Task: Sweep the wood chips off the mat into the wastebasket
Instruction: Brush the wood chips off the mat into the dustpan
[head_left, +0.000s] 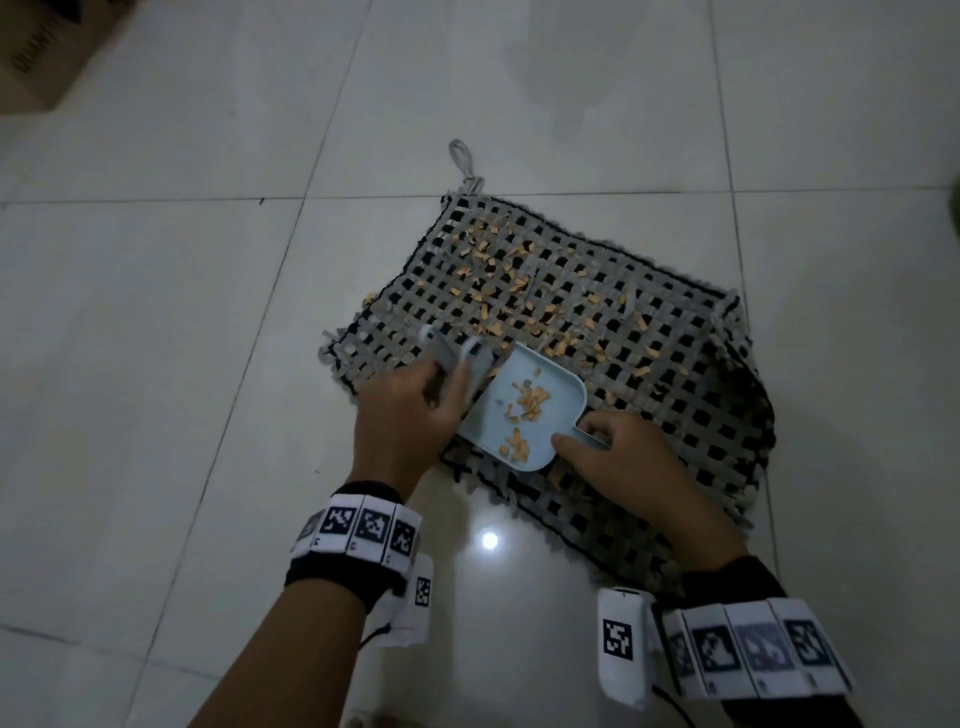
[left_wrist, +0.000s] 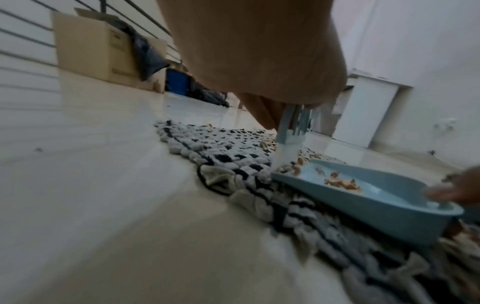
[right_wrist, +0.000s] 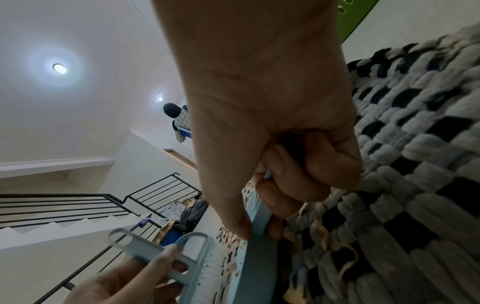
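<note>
A grey and black woven mat (head_left: 649, 322) lies on the tiled floor, strewn with orange wood chips (head_left: 498, 260). On its near-left part sits a light blue dustpan (head_left: 540, 395) with several chips inside. My right hand (head_left: 613, 452) grips the dustpan's handle. My left hand (head_left: 415, 410) grips a small light blue brush (head_left: 462, 358), whose white bristles (left_wrist: 285, 154) meet the mat at the pan's open edge (left_wrist: 283, 176). The right wrist view shows the brush handle (right_wrist: 145, 251) in my left fingers and my right fingers around the pan's handle (right_wrist: 259, 207). No wastebasket is clearly visible.
A cardboard box (head_left: 36, 47) stands on the floor at the far left. A green object (head_left: 955, 208) shows at the right edge. Glossy floor tiles (head_left: 208, 312) surround the mat. A stair railing (right_wrist: 78, 205) and dark bags (left_wrist: 207, 94) lie beyond.
</note>
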